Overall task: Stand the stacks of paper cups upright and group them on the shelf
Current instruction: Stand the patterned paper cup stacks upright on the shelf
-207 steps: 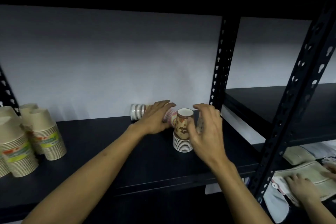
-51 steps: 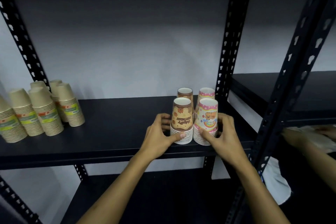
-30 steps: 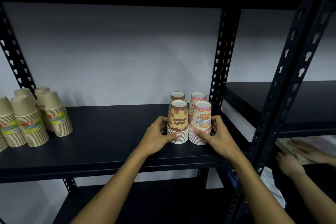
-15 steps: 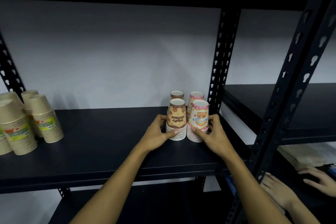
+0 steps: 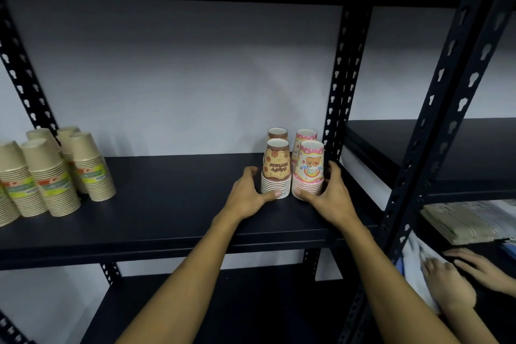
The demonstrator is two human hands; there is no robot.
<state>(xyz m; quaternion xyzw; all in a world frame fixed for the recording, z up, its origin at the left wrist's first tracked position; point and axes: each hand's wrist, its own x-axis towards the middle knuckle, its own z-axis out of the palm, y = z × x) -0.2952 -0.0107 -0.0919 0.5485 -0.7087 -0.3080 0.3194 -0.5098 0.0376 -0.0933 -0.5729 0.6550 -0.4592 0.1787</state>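
Note:
Several stacks of printed paper cups stand upside down in a tight block at the right end of the black shelf [image 5: 167, 204]. The front brown stack [image 5: 276, 170] and front pink stack [image 5: 308, 169] hide most of a brown stack [image 5: 277, 133] and a pink stack [image 5: 305, 135] behind them. My left hand [image 5: 248, 195] cups the brown front stack from the left, thumb across its base. My right hand [image 5: 332, 195] cups the pink front stack from the right, thumb at its base.
Several stacks of plain tan cups [image 5: 55, 173] stand at the shelf's left end. Black perforated uprights [image 5: 340, 86] rise just right of the printed cups. Another person's hands [image 5: 458, 276] move below a pile of flat packets [image 5: 469, 220] on the neighbouring shelf at right.
Earlier one stack lay on its side; now all stand grouped. Over the last second my hands stay around the front two stacks. The other person's hands have shifted lower at right.

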